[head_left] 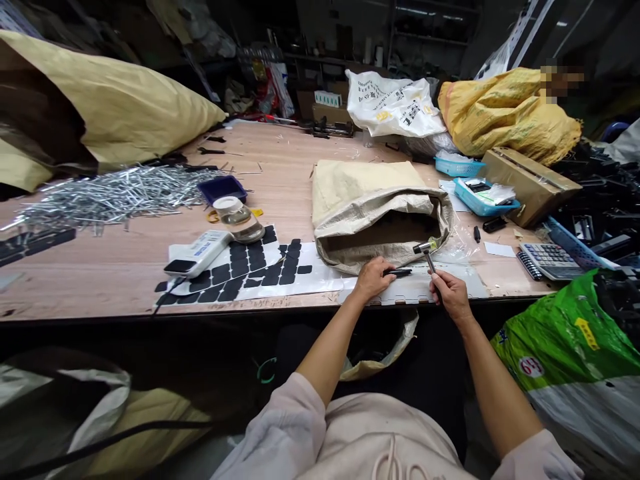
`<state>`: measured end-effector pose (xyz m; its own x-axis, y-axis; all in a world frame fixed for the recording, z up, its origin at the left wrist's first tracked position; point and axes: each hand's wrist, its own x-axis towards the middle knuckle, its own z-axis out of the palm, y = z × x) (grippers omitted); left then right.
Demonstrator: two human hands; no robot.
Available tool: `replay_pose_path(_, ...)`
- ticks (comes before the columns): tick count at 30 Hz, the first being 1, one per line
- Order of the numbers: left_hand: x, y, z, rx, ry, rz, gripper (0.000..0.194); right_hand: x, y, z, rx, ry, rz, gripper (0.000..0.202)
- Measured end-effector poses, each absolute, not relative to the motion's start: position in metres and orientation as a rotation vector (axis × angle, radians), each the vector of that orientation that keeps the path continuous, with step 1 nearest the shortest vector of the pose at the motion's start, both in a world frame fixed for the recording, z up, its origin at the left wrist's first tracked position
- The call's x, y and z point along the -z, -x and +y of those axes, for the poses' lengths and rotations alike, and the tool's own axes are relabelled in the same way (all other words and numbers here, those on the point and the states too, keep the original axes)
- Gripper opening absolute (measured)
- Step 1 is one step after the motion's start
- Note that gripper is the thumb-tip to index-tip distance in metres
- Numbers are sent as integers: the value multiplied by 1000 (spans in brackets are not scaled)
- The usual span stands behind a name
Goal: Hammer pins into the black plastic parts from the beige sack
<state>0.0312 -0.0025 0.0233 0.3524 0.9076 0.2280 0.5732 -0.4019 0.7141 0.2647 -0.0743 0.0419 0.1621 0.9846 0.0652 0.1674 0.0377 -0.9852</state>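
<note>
My right hand (450, 293) is closed round the handle of a small hammer (431, 263), whose head has a metal face and a yellowish face. The head is raised in front of an open beige sack (370, 193). At the front edge of the table my left hand (374, 279) pinches a slim black part (401, 273), which lies over a pale flat sheet (400, 292). What kind of part it is does not show. The sack's mouth faces me, just beyond both hands, and its inside is dark.
To the left are a heap of metal rods (125, 197), a dark blue tray (223, 189), a jar (240, 220) and a white device (200, 253) on sheets of black pads. Blue baskets (485, 197), a cardboard box (530, 180) and a calculator (550, 260) stand right. A green sack (555, 333) flanks the table.
</note>
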Motion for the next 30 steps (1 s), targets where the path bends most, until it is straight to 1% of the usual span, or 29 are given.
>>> replay_pose_path(3, -23, -33, -3, -836, -2096, 1304, 21, -42, -273, -87, -856, 1451, -1412, 41)
replay_pose_path(8, -28, -33, -4, -809, -2094, 1330, 22, -46, -276, -91, -557, 1505, -1741, 34)
replay_pose_path(15, -31, -34, -6, -811, -2091, 1332, 23, -42, -275, -85, -379, 1559, -1837, 30)
replay_pose_path(21, -31, -33, -7, -820, -2076, 1327, 20, -51, -267, -81, -453, 1497, -1863, 32)
replay_pose_path(26, -34, -33, -6, -782, -2075, 1332, 16, -57, -267, -66, -494, 1515, -1918, 28)
replay_pose_path(28, -36, -33, -6, -783, -2073, 1340, 17, -60, -268, -56, -574, 1500, -1887, 27)
replay_pose_path(30, -36, -33, -6, -788, -2071, 1350, 23, -61, -269, -46, -747, 1486, -1796, 30)
